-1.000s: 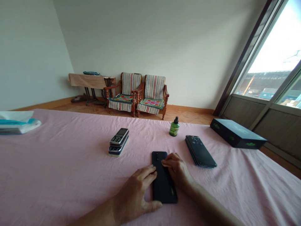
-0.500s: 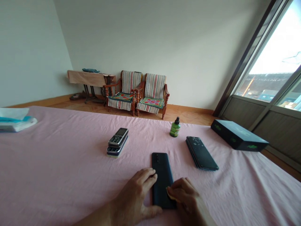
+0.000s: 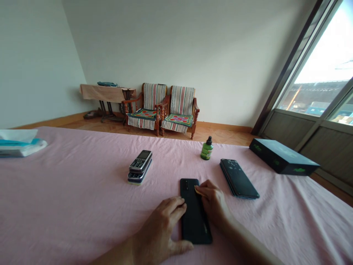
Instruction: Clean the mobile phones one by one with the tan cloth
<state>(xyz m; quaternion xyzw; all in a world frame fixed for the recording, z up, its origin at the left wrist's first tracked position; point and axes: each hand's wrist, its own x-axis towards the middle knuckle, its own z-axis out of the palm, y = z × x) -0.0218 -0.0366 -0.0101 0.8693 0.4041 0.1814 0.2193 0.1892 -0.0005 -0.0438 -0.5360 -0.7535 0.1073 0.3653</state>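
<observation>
A dark smartphone (image 3: 194,221) lies face down on the pink cloth, its camera block toward the far end. My left hand (image 3: 162,224) rests beside it, fingers apart, fingertips on its left edge and thumb by the lower left corner. My right hand (image 3: 216,204) is closed over the upper right part of the phone. It pinches a small yellowish cloth-like piece (image 3: 197,190) against the phone's back; most of that piece is hidden by the fingers.
Keypad phones (image 3: 140,164) are stacked left of centre, and dark smartphones (image 3: 239,179) to the right. A green bottle (image 3: 206,150) with a black top stands behind. A black box (image 3: 282,156) lies far right, a tissue pack (image 3: 23,147) far left. Two wooden chairs (image 3: 179,110) stand beyond the table.
My right hand has slid with the yellowish piece from the phone's lower part up toward its camera end. My left hand stays on the phone's left side.
</observation>
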